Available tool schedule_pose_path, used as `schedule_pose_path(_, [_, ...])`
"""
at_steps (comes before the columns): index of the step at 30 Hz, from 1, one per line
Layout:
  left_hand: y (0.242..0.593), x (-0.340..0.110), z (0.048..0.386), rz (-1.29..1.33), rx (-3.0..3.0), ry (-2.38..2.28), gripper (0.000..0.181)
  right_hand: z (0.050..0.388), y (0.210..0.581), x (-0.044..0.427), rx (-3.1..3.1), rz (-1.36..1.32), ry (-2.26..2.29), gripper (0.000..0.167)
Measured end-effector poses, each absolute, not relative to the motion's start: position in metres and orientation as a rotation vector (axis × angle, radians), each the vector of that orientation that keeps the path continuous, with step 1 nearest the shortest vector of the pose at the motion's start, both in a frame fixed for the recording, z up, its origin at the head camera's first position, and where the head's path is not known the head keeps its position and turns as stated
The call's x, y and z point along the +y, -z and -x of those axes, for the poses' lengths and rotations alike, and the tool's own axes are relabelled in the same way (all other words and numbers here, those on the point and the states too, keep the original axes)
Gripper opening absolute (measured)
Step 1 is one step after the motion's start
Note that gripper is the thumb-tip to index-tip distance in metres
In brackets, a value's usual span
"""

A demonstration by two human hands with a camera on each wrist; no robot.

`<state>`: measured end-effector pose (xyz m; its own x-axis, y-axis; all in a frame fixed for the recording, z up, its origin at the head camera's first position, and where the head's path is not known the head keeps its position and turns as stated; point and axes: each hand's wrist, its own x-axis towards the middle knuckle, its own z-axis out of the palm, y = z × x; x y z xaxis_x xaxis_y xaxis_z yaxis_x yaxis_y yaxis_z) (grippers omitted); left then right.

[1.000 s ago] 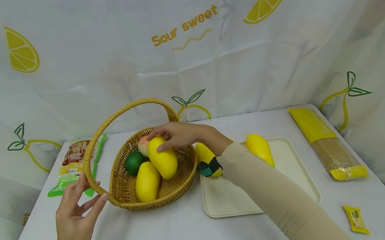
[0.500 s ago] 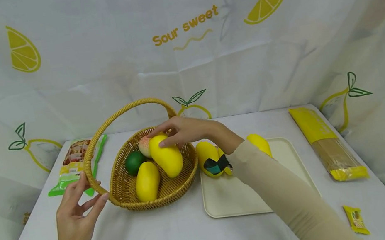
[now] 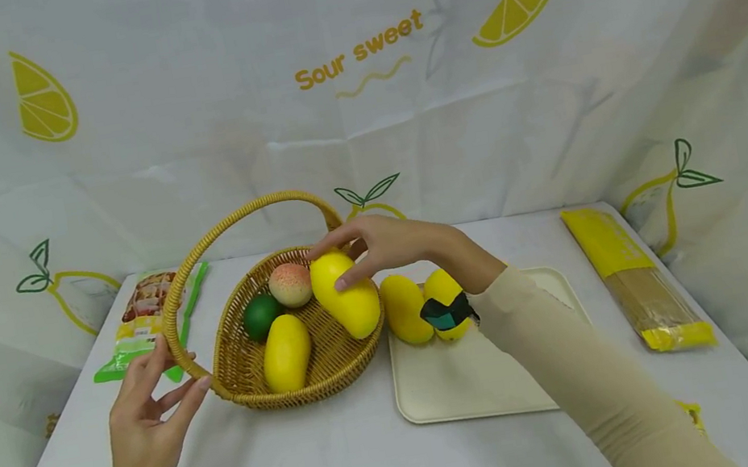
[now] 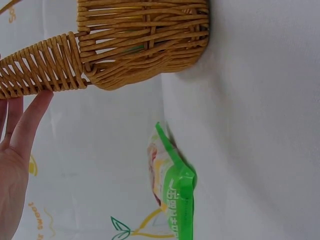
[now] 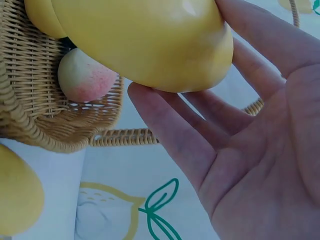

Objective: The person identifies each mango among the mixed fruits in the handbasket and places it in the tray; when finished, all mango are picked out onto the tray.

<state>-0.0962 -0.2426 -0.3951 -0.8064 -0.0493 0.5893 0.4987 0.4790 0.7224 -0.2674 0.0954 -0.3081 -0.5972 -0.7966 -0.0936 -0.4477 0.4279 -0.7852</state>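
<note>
In the head view, my left hand [image 3: 148, 432] pinches the lower left end of the handle [image 3: 171, 331] of a wicker basket [image 3: 328, 359]. Thumb and fingertips also meet that handle [image 4: 45, 67] in the left wrist view. My right hand [image 3: 393, 243] holds a yellow mango [image 3: 347, 295] by its upper end, tilted over the basket's right rim. Inside the basket are another mango [image 3: 287, 353], a dark green round fruit [image 3: 261, 317] and a pink-and-cream peach [image 3: 291, 285]. The right wrist view shows thumb and fingers around the held mango [image 5: 150, 40].
Right of the basket, a cream tray [image 3: 458, 396] bears two mangoes [image 3: 406, 310], partly behind my right wrist. A green-edged food packet [image 3: 144, 315] lies behind my left hand. Far right are a noodle pack [image 3: 638, 277] and a small yellow sachet [image 3: 693, 416], half covered by my sleeve.
My right hand has carried the mango rightward, from above the basket's middle to its right rim. The peach is now fully visible. The left hand has stayed at the handle.
</note>
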Motion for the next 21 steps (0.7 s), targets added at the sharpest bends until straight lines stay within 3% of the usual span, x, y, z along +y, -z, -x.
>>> schedule_pose_path(21, [0.399,-0.245,0.101,0.463,-2.076,1.414,0.088,0.252,0.292,0.168,2.369,0.97,1.057,0.062])
